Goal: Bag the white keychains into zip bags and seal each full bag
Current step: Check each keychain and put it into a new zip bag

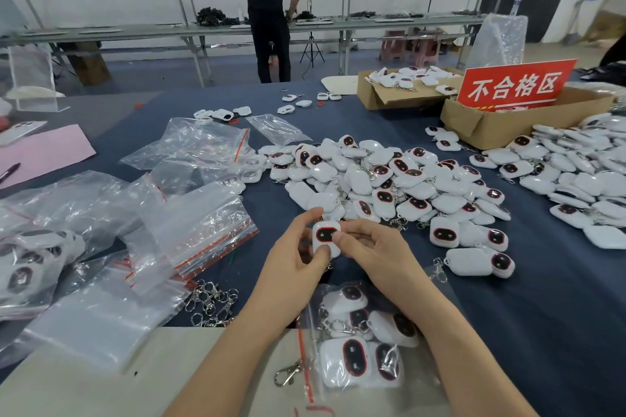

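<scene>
One white keychain [326,236] with a dark oval face is held above the table between both hands. My left hand [294,254] pinches its left side with thumb and fingers. My right hand [366,247] pinches its right side. Below my wrists lies a clear zip bag [359,342] with a red seal strip, holding several white keychains, its mouth toward the left. A big heap of loose white keychains [382,179] covers the blue cloth just beyond my hands. A stack of empty zip bags [196,230] lies to the left.
More keychains [582,173] are piled at the right by a cardboard box [501,122] with a red sign. Filled bags [30,261] lie far left, loose metal clasps [211,301] near them. A second box [399,88] stands behind. A person works at a far bench.
</scene>
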